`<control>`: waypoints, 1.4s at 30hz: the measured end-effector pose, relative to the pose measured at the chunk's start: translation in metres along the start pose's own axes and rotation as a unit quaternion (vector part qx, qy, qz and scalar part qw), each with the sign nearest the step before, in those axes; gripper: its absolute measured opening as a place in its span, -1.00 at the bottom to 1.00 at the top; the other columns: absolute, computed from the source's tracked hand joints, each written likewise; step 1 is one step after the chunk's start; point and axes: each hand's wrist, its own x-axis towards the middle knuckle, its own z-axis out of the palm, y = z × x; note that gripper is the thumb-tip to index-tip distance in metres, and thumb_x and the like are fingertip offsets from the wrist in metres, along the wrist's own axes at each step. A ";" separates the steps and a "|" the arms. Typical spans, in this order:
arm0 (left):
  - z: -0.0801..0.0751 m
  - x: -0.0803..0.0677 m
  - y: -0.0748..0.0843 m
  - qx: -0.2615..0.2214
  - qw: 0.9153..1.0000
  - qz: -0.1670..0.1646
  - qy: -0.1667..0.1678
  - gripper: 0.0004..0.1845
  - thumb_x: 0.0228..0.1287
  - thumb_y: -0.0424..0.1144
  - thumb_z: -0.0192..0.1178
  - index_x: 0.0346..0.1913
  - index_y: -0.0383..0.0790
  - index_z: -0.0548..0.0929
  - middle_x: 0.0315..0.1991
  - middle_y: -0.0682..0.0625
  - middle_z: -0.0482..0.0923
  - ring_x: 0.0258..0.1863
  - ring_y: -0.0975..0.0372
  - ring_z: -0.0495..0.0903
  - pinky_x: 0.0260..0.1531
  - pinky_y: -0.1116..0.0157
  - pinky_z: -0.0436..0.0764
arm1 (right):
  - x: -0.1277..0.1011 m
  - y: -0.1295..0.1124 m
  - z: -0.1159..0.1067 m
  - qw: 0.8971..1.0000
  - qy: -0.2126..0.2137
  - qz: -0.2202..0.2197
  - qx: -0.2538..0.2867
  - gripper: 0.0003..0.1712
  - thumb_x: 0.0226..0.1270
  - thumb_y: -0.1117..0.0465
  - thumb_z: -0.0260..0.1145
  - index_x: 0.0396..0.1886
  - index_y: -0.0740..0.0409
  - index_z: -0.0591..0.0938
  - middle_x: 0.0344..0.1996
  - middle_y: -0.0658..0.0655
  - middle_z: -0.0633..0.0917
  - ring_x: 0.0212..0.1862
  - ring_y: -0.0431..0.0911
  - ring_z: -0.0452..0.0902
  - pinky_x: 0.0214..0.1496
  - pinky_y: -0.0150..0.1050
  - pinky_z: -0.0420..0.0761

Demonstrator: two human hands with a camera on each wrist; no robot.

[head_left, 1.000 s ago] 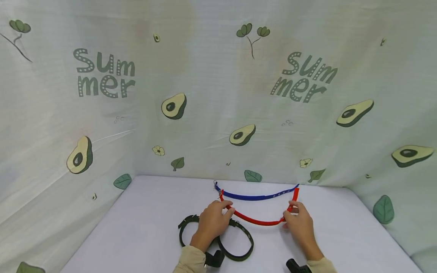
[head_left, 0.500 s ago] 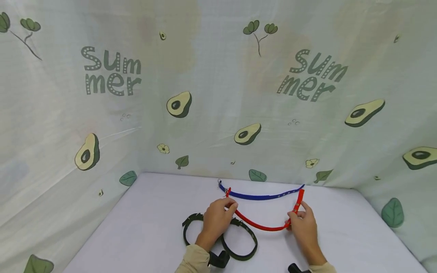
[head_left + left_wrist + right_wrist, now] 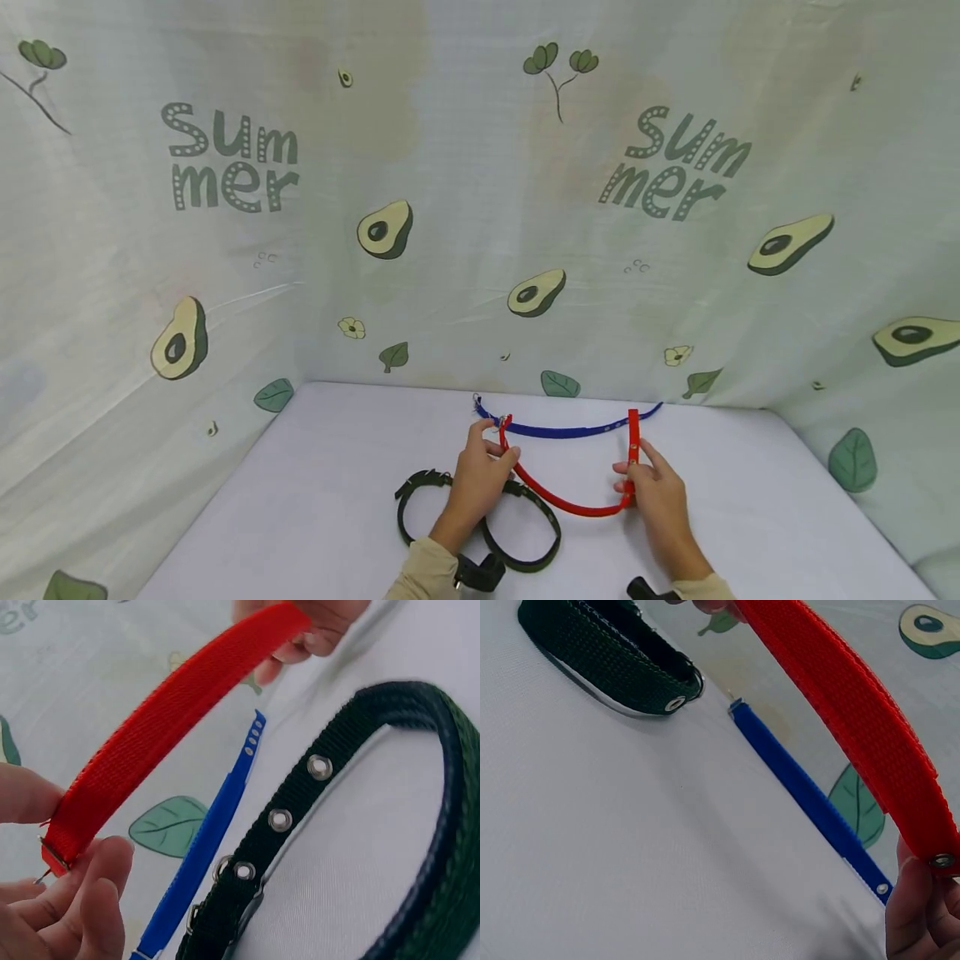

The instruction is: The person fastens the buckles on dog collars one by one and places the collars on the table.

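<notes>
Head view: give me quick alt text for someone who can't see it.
Two hands hold a red collar by its ends so it sags in a U above a white table: the left hand pinches the buckle end, the right hand the holed end. A blue collar lies behind; two dark green collars lie under the left wrist.

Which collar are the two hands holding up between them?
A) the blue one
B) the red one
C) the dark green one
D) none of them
B: the left hand and right hand each pinch an end of the red collar; the blue collar lies flat behind.
</notes>
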 end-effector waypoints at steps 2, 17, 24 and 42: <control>-0.001 0.001 0.000 -0.031 0.999 -0.022 -0.017 -0.31 0.29 -0.23 0.33 0.41 -0.35 0.32 -0.35 -0.02 0.55 -0.51 0.16 0.65 -0.55 0.28 0.54 | -0.001 -0.002 0.002 1.000 0.001 -0.003 -0.003 -0.27 0.46 0.22 0.00 0.60 0.11 0.12 -0.06 0.20 0.73 -0.33 -0.08 0.67 -0.26 -0.38 0.61; 0.007 0.005 0.003 -0.112 0.987 -0.085 -0.072 -0.33 0.23 -0.38 0.18 0.44 -0.28 0.35 -0.34 -0.07 0.56 -0.51 0.22 0.55 -0.43 0.28 0.62 | -0.007 -0.004 -0.002 1.000 -0.016 -0.008 0.013 -0.42 0.51 0.20 0.08 0.49 0.06 0.36 -0.21 0.10 0.77 -0.35 -0.09 0.65 -0.32 -0.31 0.59; 0.006 0.003 0.002 -0.165 0.977 -0.099 -0.092 -0.49 0.46 -0.26 0.13 0.38 -0.32 0.36 -0.20 -0.25 0.62 -0.42 0.17 0.68 -0.27 0.21 0.70 | -0.007 -0.006 0.001 1.000 -0.018 -0.009 0.024 -0.49 0.52 0.18 0.11 0.42 0.04 0.45 -0.21 0.10 0.77 -0.42 -0.06 0.65 -0.40 -0.31 0.62; 0.016 -0.002 0.009 -0.187 0.975 -0.088 -0.085 -0.67 0.55 -0.28 0.00 0.25 -0.29 0.52 -0.11 -0.17 0.68 -0.41 0.18 0.68 -0.25 0.25 0.63 | -0.015 -0.010 0.012 0.998 -0.035 -0.047 0.026 -0.62 0.53 0.07 0.21 0.19 0.16 0.57 -0.33 0.12 0.70 -0.48 -0.11 0.52 -0.51 -0.32 0.55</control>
